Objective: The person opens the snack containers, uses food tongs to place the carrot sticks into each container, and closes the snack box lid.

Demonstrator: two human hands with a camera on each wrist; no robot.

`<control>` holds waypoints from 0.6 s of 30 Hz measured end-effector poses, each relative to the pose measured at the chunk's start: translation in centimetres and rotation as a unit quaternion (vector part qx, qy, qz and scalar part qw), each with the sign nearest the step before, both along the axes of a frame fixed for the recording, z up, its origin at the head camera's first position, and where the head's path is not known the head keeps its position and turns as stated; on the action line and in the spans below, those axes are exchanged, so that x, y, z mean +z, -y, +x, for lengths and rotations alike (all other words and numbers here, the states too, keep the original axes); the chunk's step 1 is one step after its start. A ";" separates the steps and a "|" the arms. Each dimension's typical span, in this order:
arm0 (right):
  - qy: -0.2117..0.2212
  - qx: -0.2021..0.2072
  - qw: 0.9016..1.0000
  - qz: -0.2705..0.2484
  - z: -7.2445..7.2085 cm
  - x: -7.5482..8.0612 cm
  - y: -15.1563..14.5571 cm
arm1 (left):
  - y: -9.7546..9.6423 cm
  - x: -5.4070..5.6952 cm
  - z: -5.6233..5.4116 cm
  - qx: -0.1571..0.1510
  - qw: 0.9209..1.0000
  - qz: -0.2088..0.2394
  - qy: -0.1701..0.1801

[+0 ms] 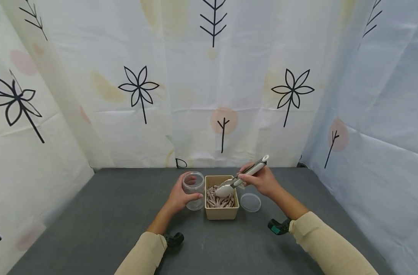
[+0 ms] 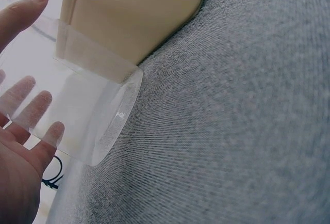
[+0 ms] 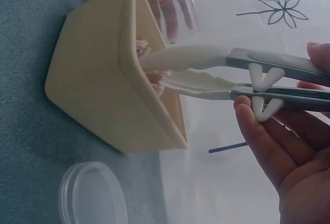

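My left hand grips a clear plastic jar, which stands upright and lidless on the table beside a beige square bin. Thumb and fingers wrap the jar's sides in the left wrist view. In the bin lies a heap of greyish-pink strips, perhaps shredded meat. My right hand holds a pair of tongs with white tips and grey-and-white handles. The tong tips reach down into the bin, among the strips; whether they pinch any is hidden by the bin wall.
A clear round lid lies on the grey table to the right of the bin. Patterned white fabric hangs behind the table and along both sides. Black bands sit on both wrists.
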State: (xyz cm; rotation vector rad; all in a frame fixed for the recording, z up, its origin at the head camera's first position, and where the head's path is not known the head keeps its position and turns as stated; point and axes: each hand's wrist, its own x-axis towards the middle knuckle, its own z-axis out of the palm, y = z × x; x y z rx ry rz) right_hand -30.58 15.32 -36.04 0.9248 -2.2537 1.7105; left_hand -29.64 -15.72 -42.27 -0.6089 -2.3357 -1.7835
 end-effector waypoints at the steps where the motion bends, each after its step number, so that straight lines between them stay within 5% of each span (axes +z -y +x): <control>1: 0.002 -0.002 1.000 -0.006 0.0 0.1 0.0 | 0.0 -0.4 -0.3 0.001 1.000 0.003 0.001; 7: 0.002 -0.006 0.999 -0.039 -0.1 1.6 -0.2 | 0.2 -2.4 -2.0 0.020 1.000 0.006 -0.004; 18: -0.053 -0.017 0.996 -0.074 -0.4 4.2 1.0 | 0.2 -2.3 -1.7 0.030 0.999 -0.001 -0.011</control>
